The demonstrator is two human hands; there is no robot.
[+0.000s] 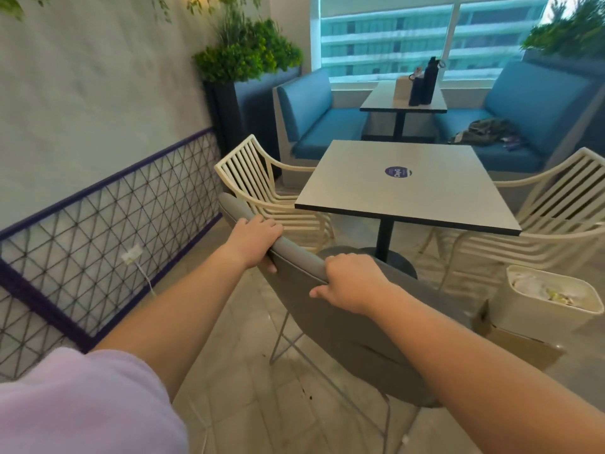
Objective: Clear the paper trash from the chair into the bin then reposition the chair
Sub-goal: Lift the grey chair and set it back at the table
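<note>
Both hands grip the top rim of the grey chair (343,326): the left hand (253,244) is curled over its upper left end, the right hand (352,286) is wrapped over the rim's middle, fingers closed around the edge. Just beyond stands a square table (402,185) on a dark pedestal, a round purple sticker (398,172) near its far edge. Cream slatted chairs (262,188) flank it. A white bin (537,309) holding paper trash (553,291) sits on the tiled floor (248,365) right of the grey chair. Blue booth seats (314,119) line the window.
</note>
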